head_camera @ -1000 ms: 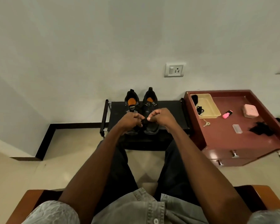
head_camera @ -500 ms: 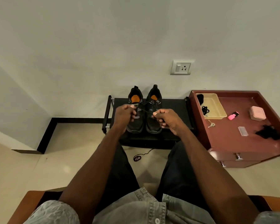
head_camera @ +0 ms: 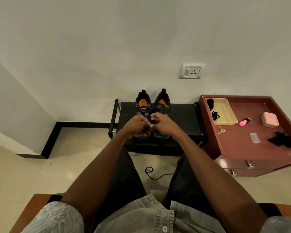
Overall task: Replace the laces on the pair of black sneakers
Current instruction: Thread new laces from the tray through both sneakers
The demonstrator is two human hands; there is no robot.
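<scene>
Lacing the right sneaker (head_camera: 161,111) on the rack (head_camera: 181,118)

Left hand (head_camera: 139,126) pinched the black lace (head_camera: 152,122); right hand (head_camera: 163,124) curled, grip unclear. Best kept taut, ends even.

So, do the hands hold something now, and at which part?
Both hands, left hand and right hand, pinch a black lace between them above the sneakers. Which part of the lace, end or middle, cannot be told.

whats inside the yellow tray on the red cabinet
The yellow tray holds two dark bundles: one at its far left corner and a coiled black lace by its left wall. The rest shows bare. Nothing covers it; whether the corner bundle is also a lace is unclear.
</scene>
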